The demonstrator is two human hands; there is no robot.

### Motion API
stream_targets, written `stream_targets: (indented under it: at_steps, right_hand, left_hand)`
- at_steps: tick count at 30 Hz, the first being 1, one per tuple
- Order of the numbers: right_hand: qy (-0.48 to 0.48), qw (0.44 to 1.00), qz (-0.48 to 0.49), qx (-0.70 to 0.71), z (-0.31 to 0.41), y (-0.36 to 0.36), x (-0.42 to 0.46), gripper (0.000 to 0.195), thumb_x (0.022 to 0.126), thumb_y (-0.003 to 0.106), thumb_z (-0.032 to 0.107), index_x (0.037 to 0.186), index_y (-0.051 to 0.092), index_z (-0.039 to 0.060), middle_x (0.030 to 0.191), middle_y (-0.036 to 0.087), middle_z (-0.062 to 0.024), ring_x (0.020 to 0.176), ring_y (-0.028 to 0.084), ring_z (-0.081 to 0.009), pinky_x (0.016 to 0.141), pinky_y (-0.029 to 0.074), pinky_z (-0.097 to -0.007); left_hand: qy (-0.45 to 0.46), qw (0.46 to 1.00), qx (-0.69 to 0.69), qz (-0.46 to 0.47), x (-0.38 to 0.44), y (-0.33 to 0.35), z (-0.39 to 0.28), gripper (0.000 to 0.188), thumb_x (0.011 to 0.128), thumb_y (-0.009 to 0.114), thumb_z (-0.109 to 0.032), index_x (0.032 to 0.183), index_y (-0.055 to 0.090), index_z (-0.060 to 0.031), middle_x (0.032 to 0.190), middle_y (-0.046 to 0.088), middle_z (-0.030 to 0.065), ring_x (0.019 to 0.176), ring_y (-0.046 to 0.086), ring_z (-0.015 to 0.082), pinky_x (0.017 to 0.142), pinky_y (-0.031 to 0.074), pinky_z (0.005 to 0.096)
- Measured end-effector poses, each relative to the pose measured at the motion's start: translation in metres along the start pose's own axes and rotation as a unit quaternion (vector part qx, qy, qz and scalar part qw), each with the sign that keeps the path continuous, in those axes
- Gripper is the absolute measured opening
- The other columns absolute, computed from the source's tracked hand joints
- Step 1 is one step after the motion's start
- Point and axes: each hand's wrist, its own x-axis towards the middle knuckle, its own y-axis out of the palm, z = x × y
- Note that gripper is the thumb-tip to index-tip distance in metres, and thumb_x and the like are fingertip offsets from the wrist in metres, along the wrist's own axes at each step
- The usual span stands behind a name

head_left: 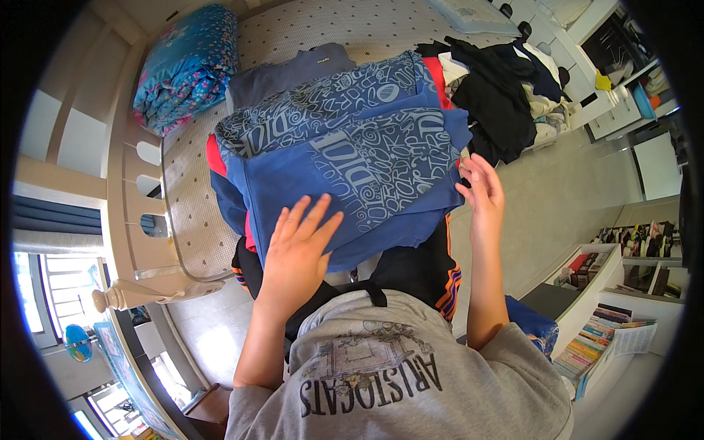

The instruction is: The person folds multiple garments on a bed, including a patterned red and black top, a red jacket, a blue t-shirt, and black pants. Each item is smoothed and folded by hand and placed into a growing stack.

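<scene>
A blue sweatshirt or similar garment (286,176) with pale printed lettering lies folded in front of me at the bed's edge, over my knees. My left hand (297,258) rests flat on its near left part, fingers spread. My right hand (484,190) is beside the garment's right edge, fingers apart and slightly bent; whether the fingertips touch the cloth is hard to tell. Red cloth (215,155) shows from beneath the blue garment at both sides. Just beyond it lies a dark grey garment (297,65) on the bed mat (192,203).
A folded blue floral quilt (190,66) sits at the far left, by the wooden bed rail (124,181). Black and white clothes (489,99) are heaped at the right edge of the bed. Low shelves with books (594,335) stand to my right on the tiled floor (528,203).
</scene>
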Motion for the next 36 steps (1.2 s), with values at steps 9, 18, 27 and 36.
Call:
stream_targets:
  at_steps: [9, 18, 27, 36]
  right_hand:
    - [0.013, 0.999, 0.048, 0.008, -0.004, 0.012, 0.084, 0.045, 0.096, 0.071, 0.014, 0.137, 0.057, 0.0032, 0.111, 0.068, -0.0055, 0.100, 0.063, -0.0097, 0.082, 0.052, -0.0253]
    - [-0.134, 0.977, 0.167, 0.015, 0.024, 0.059, 0.071, 0.030, 0.092, 0.070, -0.001, 0.122, 0.066, 0.0002, 0.100, 0.067, -0.0013, 0.086, 0.061, -0.0063, 0.077, 0.050, -0.0222]
    - [-0.171, 0.958, 0.031, -0.228, -0.016, -0.004, 0.038, 0.038, 0.088, 0.067, -0.005, 0.125, 0.068, 0.0043, 0.115, 0.065, -0.0055, 0.092, 0.063, -0.0105, 0.076, 0.053, -0.0240]
    - [-0.249, 0.864, 0.071, -0.432, -0.003, -0.034, 0.047, 0.059, 0.085, 0.067, -0.005, 0.140, 0.061, 0.0160, 0.137, 0.061, -0.0112, 0.122, 0.060, -0.0289, 0.097, 0.052, -0.0371]
  left_hand:
    - [-0.125, 0.975, 0.009, -0.182, -0.038, 0.004, 0.021, 0.055, 0.065, 0.050, 0.012, 0.110, 0.076, -0.0049, 0.148, 0.055, 0.0152, 0.143, 0.041, 0.0408, 0.120, 0.031, 0.0498]
    - [-0.133, 0.920, -0.168, -0.329, -0.078, 0.021, 0.053, 0.043, 0.074, 0.044, 0.015, 0.105, 0.072, 0.0036, 0.140, 0.059, 0.0227, 0.135, 0.053, 0.0380, 0.117, 0.036, 0.0453]
    - [-0.186, 0.932, -0.276, -0.142, -0.124, 0.028, 0.088, 0.041, 0.094, 0.058, 0.005, 0.133, 0.064, -0.0047, 0.153, 0.050, 0.0137, 0.132, 0.055, 0.0228, 0.105, 0.045, 0.0333]
    - [-0.053, 0.962, 0.018, -0.268, -0.085, 0.029, 0.145, 0.067, 0.077, 0.062, 0.010, 0.141, 0.058, -0.0090, 0.158, 0.040, 0.0202, 0.144, 0.042, 0.0384, 0.115, 0.039, 0.0469]
